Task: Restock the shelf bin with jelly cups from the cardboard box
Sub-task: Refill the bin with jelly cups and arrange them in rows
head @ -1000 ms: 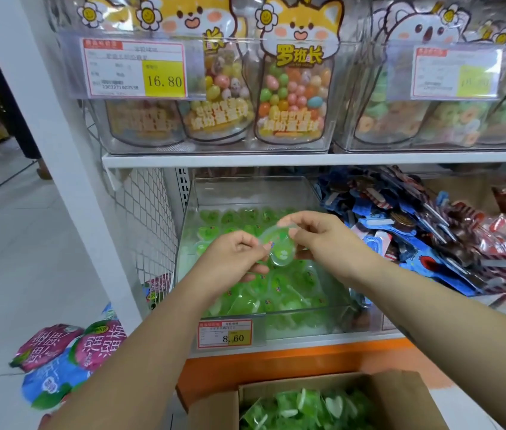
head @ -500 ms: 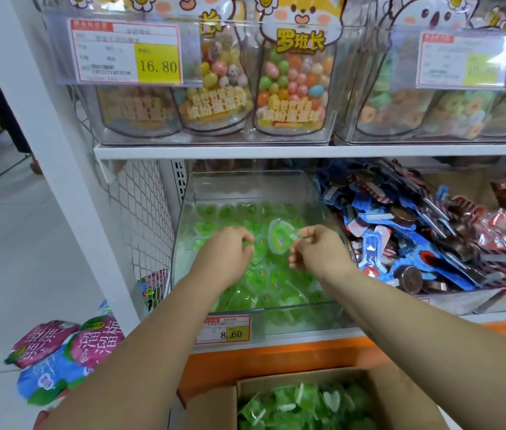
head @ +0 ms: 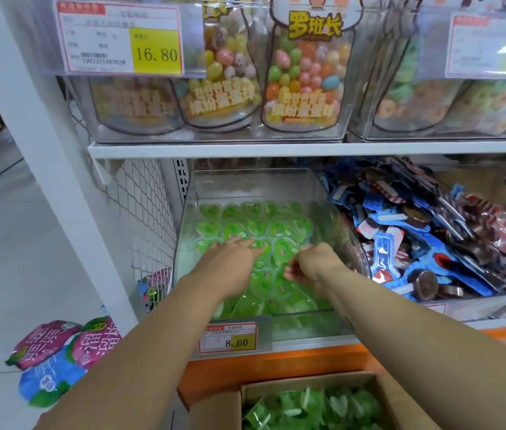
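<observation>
Green translucent jelly cups, perhaps heart-shaped, in clear shelf bin.

Both hands reach into the clear shelf bin at the left end of the shelf. The left hand lies flat, fingers straight, on the green jelly cups. The right hand, just beside it, has curled fingers, and whether it holds anything is unclear. The cardboard box below holds more cups.

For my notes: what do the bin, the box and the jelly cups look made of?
Bin: clear glossy rigid plastic, perhaps acrylic; its walls are see-through and catch glare. Box: brown matte cardboard, with folded flaps. Jelly cups: thin translucent plastic, probably film-lidded; green shows through, tops shine.
</observation>
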{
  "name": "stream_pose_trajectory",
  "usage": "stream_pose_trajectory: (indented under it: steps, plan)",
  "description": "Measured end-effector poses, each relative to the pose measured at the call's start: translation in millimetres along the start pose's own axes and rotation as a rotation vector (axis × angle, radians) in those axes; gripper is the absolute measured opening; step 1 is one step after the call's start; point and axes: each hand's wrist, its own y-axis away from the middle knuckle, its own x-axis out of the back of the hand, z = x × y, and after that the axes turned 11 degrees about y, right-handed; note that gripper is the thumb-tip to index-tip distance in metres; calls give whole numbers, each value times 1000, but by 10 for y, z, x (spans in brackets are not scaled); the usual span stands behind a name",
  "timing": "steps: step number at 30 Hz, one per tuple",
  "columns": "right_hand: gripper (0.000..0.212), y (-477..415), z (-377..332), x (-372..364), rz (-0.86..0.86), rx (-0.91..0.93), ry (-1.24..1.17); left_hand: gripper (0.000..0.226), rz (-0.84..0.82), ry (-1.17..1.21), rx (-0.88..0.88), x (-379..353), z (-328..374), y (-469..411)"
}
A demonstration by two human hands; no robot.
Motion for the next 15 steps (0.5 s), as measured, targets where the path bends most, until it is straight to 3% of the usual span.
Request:
stream_pose_trajectory:
  steps: [9,13,15]
  plan:
    - [21,3,34,38,-41,43,31,68,-23,23,7,12,6,-10]
    - [19,185,-6,174,-77,170,424,69,13,51,-10,105,33,91]
    - [38,315,-41,298,-66,320,785,64,68,75,-42,158,50,172]
